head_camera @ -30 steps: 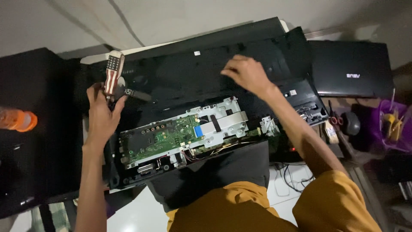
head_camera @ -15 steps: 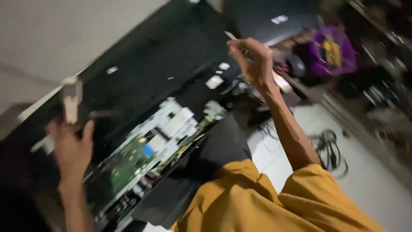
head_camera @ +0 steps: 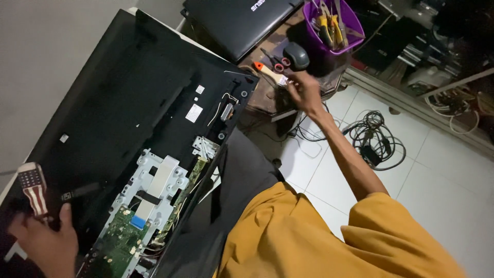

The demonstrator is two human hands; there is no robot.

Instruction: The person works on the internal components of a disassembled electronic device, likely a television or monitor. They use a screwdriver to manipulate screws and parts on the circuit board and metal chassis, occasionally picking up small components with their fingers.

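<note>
Left hand (head_camera: 43, 244), nearest, at the bottom left: fingers closed round the lower end of a small striped tool (head_camera: 32, 188), a stubby thing with a gridded head. Long axis near upright in the view, head pointing away from the person. Judged light and stiff; the low grip on the handle looks right, with the head left free.

TV back (head_camera: 128, 103): large black panel lying face down, long axis running from bottom left to top right. Rear cover open at the near edge. Judged heavy, broad and fragile on the screen side; better taken by the frame edges than by the middle.

Circuit board (head_camera: 119, 239): green, set in a pale metal bracket (head_camera: 159, 180) just right of the left hand. White flat cable crosses the bracket. Judged fragile; handle by the edges only.

Right hand (head_camera: 304, 92): stretched far out over a low side table (head_camera: 262, 100), fingers partly curled at a brush (head_camera: 268, 72) with an orange handle. Whether it grips the brush cannot be told; the hand is blurred.

Beyond it: scissors (head_camera: 275, 61) with red loops, dark mouse (head_camera: 296, 55), purple tub (head_camera: 337, 23) of pliers, closed black laptop (head_camera: 242, 20).

Floor, right: coil of black cable (head_camera: 378, 139) on white tiles.
</note>
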